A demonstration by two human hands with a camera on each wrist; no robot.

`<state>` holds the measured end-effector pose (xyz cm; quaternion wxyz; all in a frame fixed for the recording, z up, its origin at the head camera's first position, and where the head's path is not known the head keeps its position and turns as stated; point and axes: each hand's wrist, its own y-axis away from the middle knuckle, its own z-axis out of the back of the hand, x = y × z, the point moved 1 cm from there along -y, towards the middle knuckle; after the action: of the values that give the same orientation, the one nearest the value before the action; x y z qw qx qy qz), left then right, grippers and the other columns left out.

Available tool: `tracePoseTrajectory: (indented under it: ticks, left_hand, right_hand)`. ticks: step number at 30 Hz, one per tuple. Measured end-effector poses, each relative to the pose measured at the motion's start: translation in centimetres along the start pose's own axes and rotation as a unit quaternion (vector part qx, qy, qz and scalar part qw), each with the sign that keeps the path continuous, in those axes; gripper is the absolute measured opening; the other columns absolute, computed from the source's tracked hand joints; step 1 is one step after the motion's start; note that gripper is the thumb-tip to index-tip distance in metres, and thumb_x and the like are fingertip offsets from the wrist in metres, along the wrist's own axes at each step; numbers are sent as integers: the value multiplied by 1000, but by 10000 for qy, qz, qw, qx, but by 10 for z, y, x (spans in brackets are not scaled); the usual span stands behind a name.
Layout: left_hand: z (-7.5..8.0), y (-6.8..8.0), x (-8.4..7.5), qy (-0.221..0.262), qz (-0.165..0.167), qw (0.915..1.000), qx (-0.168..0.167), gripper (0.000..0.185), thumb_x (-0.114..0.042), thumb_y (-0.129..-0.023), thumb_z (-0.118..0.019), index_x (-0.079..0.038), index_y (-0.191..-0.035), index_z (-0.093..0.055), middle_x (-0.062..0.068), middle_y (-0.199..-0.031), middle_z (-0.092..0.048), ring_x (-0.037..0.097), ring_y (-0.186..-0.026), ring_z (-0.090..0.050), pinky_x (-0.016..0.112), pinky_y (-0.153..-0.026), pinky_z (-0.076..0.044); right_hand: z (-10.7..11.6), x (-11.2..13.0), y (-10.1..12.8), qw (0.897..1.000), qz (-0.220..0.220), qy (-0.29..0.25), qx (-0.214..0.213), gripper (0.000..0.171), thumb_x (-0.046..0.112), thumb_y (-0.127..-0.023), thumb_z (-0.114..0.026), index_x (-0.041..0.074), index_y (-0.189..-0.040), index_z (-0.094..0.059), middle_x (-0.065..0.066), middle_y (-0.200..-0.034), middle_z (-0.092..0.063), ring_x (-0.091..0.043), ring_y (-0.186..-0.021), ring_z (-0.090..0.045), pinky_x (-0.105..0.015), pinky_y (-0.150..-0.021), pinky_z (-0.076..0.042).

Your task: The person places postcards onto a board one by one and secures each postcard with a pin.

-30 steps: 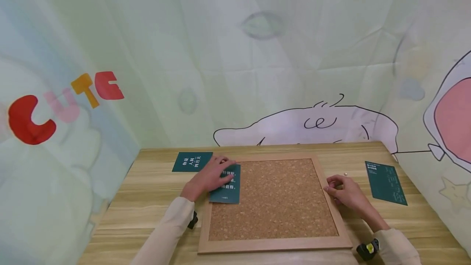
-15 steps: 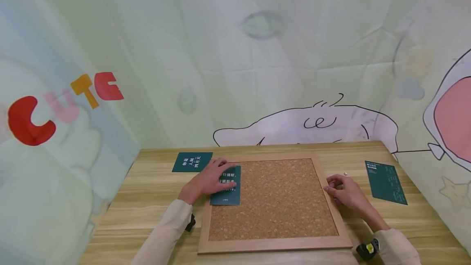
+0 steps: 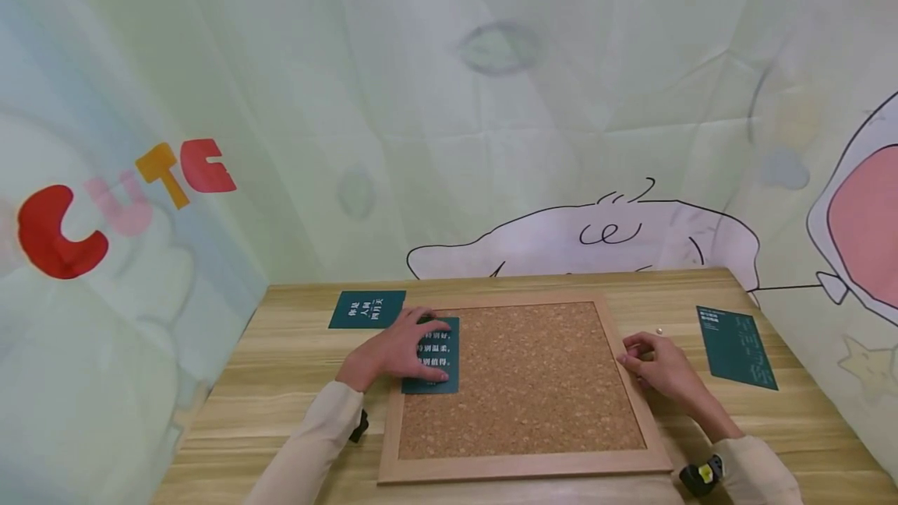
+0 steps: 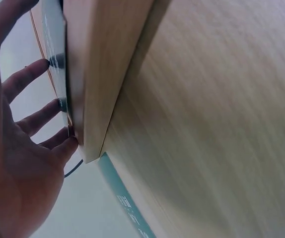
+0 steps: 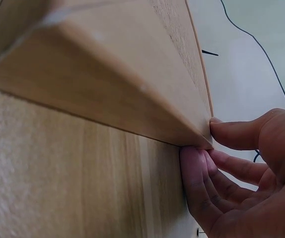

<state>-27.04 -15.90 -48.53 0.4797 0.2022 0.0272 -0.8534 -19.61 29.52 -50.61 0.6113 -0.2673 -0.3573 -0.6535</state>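
A cork board with a pale wooden frame (image 3: 540, 396) lies flat on the table. My left hand (image 3: 393, 351) touches a dark green card (image 3: 436, 349) with spread fingertips; white lettering shows between thumb and fingers. This card lies over the board's upper left corner, partly across the frame's left side. In the left wrist view, the fingertips rest on the card (image 4: 57, 49) beside the frame's edge. My right hand (image 3: 662, 369) pinches the board's right side. From the right wrist view, the thumb (image 5: 239, 134) is on the frame's face and curled fingers are against its outer side.
A second green card (image 3: 366, 309) lies behind the left hand, and a third card (image 3: 737, 347) lies to the right. Near the right hand is a small shiny round object (image 3: 659, 331). A printed curtain (image 3: 351, 100) hangs behind the wooden table (image 3: 238, 404).
The card under my left hand has slid slightly toward the front. The left thumb has moved down the card, opening wider from the fingers. My right hand and the board stay put.
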Motion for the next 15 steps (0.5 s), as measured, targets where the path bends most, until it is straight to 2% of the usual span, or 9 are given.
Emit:
tracePoseTrajectory:
  ticks: [15]
  left_hand:
    - [-2, 2, 0, -176, -54, 9998, -114, 89, -77, -74, -76, -34, -149, -57, 4, -163, -35, 36, -149, -27, 64, -111, -37]
  right_hand:
    - [0, 1, 1, 10000, -33, 20, 28, 40, 13, -101, -70, -11, -130, -57, -18, -108, -63, -27, -92, -62, -34, -69, -59]
